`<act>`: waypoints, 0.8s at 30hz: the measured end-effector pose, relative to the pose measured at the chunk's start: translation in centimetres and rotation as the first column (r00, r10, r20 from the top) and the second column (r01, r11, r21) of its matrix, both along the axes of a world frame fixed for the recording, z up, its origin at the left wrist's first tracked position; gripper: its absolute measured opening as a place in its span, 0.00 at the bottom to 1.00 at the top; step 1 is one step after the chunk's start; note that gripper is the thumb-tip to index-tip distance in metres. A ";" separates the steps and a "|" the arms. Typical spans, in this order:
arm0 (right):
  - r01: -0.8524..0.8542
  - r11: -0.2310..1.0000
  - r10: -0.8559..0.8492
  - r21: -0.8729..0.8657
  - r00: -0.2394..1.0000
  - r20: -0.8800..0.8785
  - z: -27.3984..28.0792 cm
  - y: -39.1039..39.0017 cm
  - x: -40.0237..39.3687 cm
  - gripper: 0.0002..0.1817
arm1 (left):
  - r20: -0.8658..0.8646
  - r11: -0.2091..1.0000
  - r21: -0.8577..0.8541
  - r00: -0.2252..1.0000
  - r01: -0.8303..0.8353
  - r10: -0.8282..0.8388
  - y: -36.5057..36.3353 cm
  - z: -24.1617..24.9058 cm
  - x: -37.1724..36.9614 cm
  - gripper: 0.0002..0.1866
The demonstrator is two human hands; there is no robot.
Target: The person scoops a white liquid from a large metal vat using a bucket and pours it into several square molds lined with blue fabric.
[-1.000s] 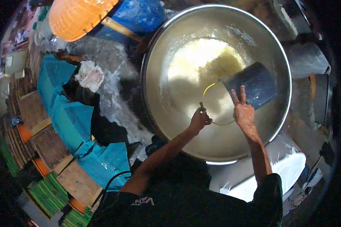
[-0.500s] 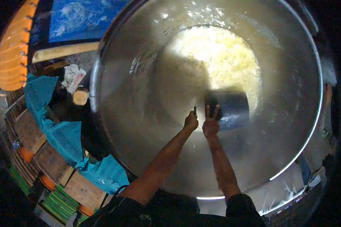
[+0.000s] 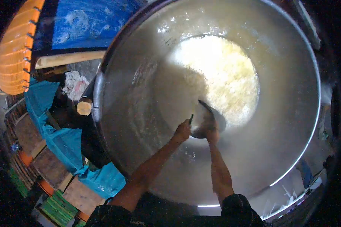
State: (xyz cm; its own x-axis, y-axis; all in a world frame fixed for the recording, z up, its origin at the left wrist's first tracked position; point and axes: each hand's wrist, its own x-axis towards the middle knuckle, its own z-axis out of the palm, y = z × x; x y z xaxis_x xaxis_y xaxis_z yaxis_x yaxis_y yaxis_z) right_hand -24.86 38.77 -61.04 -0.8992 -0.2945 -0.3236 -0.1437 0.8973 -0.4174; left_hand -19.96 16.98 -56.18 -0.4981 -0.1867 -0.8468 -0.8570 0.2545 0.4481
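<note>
A dark bucket point(image 3: 221, 118) is tilted low inside a huge metal vat point(image 3: 117, 87), its curved rim facing left and toward me. My right hand point(image 3: 211, 133) grips it at the near side; the fingers are partly lost in blur and shadow. Just to the left, my left hand point(image 3: 183, 131) is closed around a short dark handle point(image 3: 191, 118) that sticks up past the thumb. How the handle joins the bucket is not clear. A pale yellow, lumpy mass point(image 3: 231, 75) fills the vat's bottom beyond the bucket, brightly lit on the right and shadowed on the left.
Left of the vat are an orange plastic basket point(image 3: 17, 56), a wooden pole point(image 3: 70, 59), a cut log end point(image 3: 84, 108) and a crumpled white cloth point(image 3: 75, 85). Teal sheeting point(image 3: 64, 145) lies beside stacked boards point(image 3: 51, 164). A blue surface point(image 3: 89, 24) is at the back left.
The bucket has swung left and toward me, turning from sideways to a tilted position. Both hands have come slightly nearer my body, and the view has shifted a little.
</note>
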 end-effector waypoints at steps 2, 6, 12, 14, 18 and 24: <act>0.292 0.950 -0.251 -0.111 0.925 0.285 1.8 3.8 -1.2 0.34 | -0.309 0.991 0.019 0.944 0.130 -0.118 2.5 0.8 -1.4 0.14; 0.739 0.655 -0.532 -0.154 0.596 0.601 7.1 8.1 -0.7 0.29 | -0.328 0.950 0.019 0.900 0.310 -0.287 3.8 9.8 -8.9 0.13; 0.922 0.326 -0.671 -0.207 0.380 0.636 14.7 8.1 -0.2 0.22 | -0.518 0.918 0.032 0.792 0.395 -0.323 3.4 17.6 -14.8 0.25; 0.905 0.339 -0.692 -0.258 0.425 0.583 18.4 6.6 -1.6 0.19 | -0.598 0.934 -0.014 0.746 0.358 -0.295 3.0 19.7 -15.5 0.24; 0.682 0.644 -0.598 -0.346 0.732 0.328 27.4 4.4 -4.7 0.17 | -0.631 0.977 0.046 0.764 0.207 -0.132 1.2 24.8 -16.6 0.19; 0.383 0.874 -0.393 -0.299 0.919 0.027 39.4 2.1 -9.2 0.33 | -0.731 0.989 0.146 0.675 0.017 0.096 -3.2 25.7 -16.5 0.19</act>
State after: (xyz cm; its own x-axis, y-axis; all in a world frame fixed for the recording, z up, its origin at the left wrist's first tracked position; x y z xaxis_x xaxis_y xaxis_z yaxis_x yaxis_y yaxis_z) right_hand -34.03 40.88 -21.61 -0.9697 0.0038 -0.2443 0.1718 0.7218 -0.6705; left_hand -36.43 13.76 -30.47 -0.9639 -0.1387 -0.2273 -0.2441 0.1197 0.9623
